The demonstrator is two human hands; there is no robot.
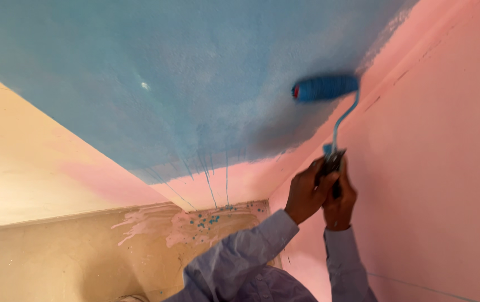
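Note:
Both my hands grip the dark handle of a paint roller [326, 88] whose sleeve is soaked in blue paint. My left hand [306, 193] wraps the handle from the left, and my right hand [340, 197] holds it from the right, just below. A bent metal rod joins the handle to the sleeve. The sleeve presses on the wall at the right edge of a large blue painted area [184, 72], beside bare pink wall [436, 140]. Thin blue drips run down below the blue area.
A cream wall [21, 162] meets the painted wall at the left. The brown floor [55, 257] below has pink paint spills and small blue drops [206, 221]. My light blue sleeves fill the lower middle.

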